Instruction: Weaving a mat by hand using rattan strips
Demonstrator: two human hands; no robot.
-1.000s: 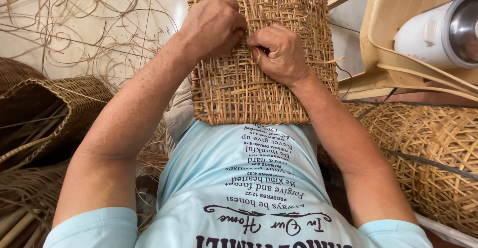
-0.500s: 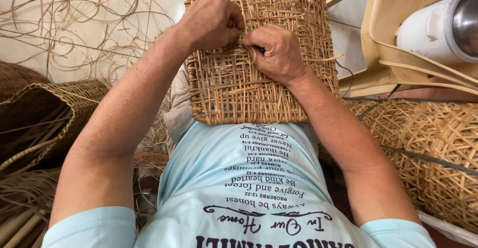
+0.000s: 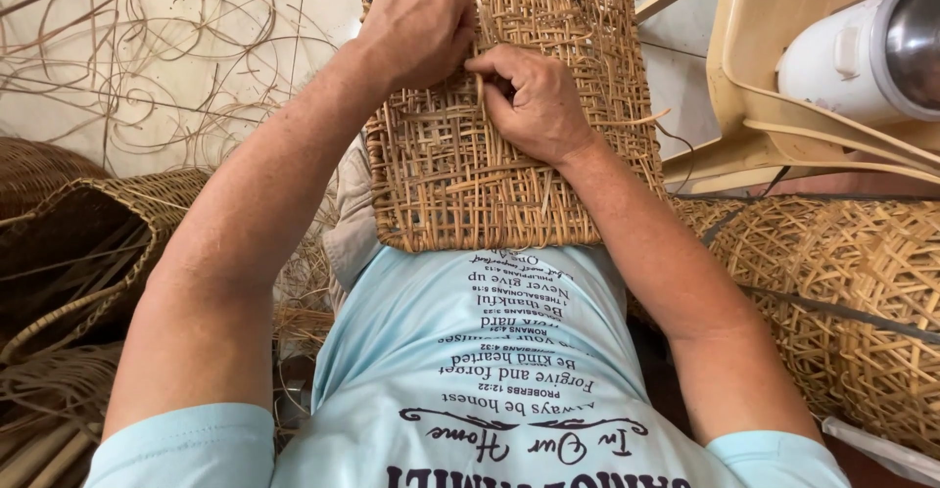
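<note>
A flat woven rattan panel [image 3: 460, 185] rests on my lap, its near edge against my light blue shirt. My left hand [image 3: 416, 30] is closed in a fist on the upper part of the panel, gripping the weave. Just to its right, my right hand [image 3: 534, 101] lies on the panel, its thumb and fingers pinching a thin rattan strip [image 3: 480, 85] that stands up from the weave. The two hands almost touch. A few loose strip ends stick out of the panel's right side.
Loose rattan strands [image 3: 166, 67] curl over the pale floor at upper left. Woven baskets [image 3: 88, 243] lie at my left, another large one [image 3: 862, 302] at my right. A cream plastic chair [image 3: 783, 145] holds a white appliance [image 3: 862, 52].
Both hands have stayed at the same spot on the panel, with only small finger movements around the strip.
</note>
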